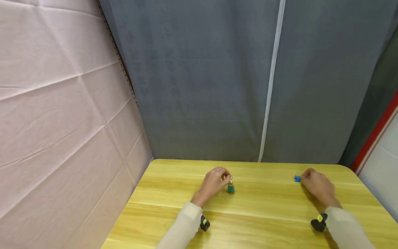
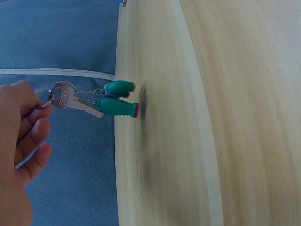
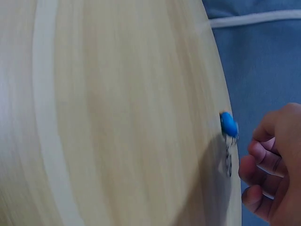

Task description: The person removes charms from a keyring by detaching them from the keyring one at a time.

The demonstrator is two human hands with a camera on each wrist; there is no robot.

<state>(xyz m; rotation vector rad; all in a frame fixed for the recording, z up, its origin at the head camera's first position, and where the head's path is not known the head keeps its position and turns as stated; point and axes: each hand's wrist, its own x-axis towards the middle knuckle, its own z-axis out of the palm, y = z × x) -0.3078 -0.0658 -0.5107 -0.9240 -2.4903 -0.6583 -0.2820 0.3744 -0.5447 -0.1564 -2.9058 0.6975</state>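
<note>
A wooden bench (image 1: 264, 214) is backed by a dark curtain (image 1: 199, 79). By the left grip (image 1: 214, 181), a metal ring (image 2: 50, 101) is pinched, with a key (image 2: 65, 96) and green charms (image 2: 115, 107) hung beneath. Just left of the right grip (image 1: 318, 185), a blue charm (image 3: 228, 125) is seen; that grip is curled, but whether anything is held cannot be told.

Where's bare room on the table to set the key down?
Widest: the table between the green charms and the blue charm, and nearer, between the sleeves. Also bare: left of the left hand, up to the table's edge. Crowded: around the blue charm, close beside the right hand.
</note>
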